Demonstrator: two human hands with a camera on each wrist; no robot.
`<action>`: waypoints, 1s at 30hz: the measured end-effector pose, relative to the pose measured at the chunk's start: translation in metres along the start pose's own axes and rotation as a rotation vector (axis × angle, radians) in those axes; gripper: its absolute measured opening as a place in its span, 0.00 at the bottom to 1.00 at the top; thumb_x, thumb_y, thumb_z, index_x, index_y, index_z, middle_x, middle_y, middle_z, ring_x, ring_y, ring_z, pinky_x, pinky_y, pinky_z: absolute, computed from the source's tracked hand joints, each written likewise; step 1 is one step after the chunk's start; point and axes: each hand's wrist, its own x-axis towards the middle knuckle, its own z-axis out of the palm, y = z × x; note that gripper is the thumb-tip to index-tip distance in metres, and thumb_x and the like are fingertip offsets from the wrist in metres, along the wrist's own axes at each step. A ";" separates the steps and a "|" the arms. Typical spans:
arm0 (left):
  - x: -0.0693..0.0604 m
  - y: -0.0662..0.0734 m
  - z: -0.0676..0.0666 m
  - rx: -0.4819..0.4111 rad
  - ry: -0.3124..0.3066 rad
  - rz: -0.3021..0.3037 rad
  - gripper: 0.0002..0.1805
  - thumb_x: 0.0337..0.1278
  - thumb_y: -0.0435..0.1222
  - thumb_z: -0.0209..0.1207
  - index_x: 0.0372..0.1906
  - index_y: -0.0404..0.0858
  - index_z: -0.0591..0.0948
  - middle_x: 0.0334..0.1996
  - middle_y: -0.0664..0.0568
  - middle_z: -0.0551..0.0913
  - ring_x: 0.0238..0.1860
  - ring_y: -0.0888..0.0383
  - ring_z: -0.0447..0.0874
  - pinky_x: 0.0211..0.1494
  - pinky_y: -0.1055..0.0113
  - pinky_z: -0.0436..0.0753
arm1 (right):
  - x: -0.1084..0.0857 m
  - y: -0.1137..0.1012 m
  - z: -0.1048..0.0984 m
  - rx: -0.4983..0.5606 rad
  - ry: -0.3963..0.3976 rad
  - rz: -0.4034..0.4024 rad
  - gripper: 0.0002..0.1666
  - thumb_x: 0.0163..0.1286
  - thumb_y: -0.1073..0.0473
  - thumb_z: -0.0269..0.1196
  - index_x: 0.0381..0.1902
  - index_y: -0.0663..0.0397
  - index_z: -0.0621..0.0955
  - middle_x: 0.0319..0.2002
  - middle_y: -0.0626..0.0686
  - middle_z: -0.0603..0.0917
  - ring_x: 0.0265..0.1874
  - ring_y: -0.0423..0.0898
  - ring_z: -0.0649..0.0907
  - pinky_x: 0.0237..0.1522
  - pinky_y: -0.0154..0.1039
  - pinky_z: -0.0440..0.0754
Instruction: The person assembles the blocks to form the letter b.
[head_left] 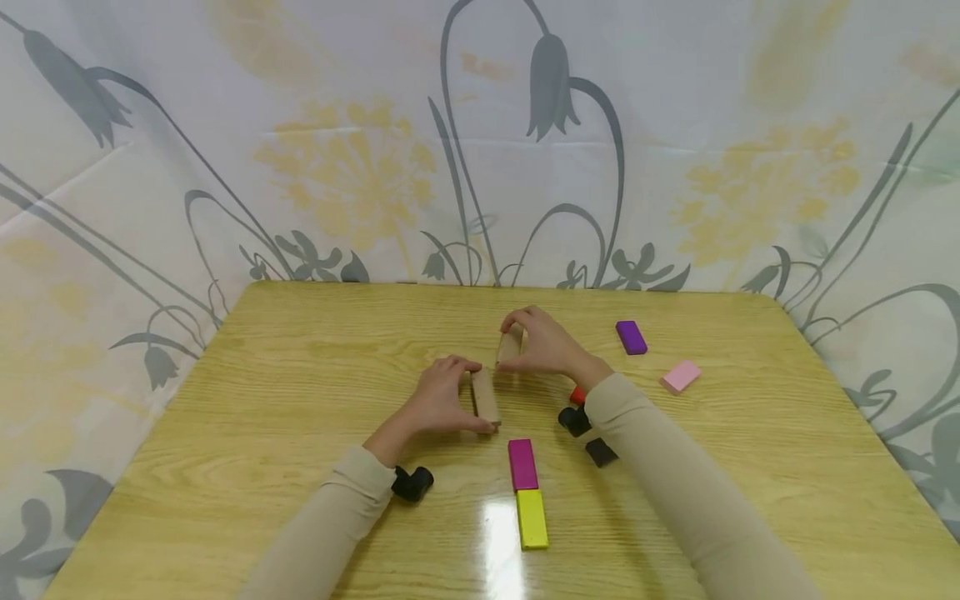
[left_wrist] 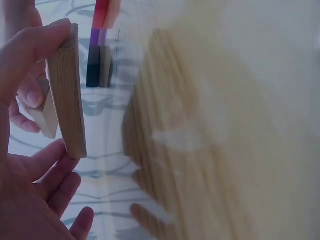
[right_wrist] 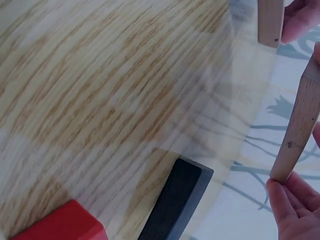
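Observation:
My left hand [head_left: 435,402] pinches a plain wooden block [head_left: 485,397] by its two ends, between thumb and fingertips. Just beyond and to the right, my right hand [head_left: 547,346] grips a second plain wooden block [head_left: 511,343], also end to end. A small gap separates the two blocks. In the left wrist view the first block [left_wrist: 67,100] stands long and narrow in the grasp, its other fingers spread loosely. Small dark spots mark the block [right_wrist: 298,127] in the right wrist view.
A magenta block [head_left: 522,463] and a yellow block [head_left: 532,519] lie end to end in front. Rightward lie a purple block [head_left: 632,337], a pink block [head_left: 681,377], a black block [head_left: 601,452] and a red block [head_left: 577,395], partly covered by the right arm. Patterned cloth [head_left: 345,167] hangs behind the table.

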 end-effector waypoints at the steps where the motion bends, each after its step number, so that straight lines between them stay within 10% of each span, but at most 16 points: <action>1: 0.001 0.001 0.001 0.000 -0.005 -0.003 0.49 0.28 0.57 0.73 0.60 0.36 0.71 0.54 0.49 0.71 0.56 0.50 0.65 0.61 0.53 0.62 | -0.001 -0.001 -0.001 0.004 0.006 -0.001 0.32 0.49 0.46 0.73 0.49 0.52 0.76 0.58 0.61 0.68 0.56 0.57 0.69 0.52 0.53 0.71; 30: 0.019 0.016 0.019 -0.087 -0.148 0.036 0.51 0.32 0.51 0.74 0.63 0.31 0.66 0.59 0.43 0.66 0.58 0.48 0.64 0.58 0.56 0.68 | -0.014 0.009 -0.009 0.018 0.054 0.063 0.32 0.50 0.47 0.73 0.49 0.55 0.75 0.55 0.61 0.69 0.53 0.57 0.70 0.52 0.53 0.70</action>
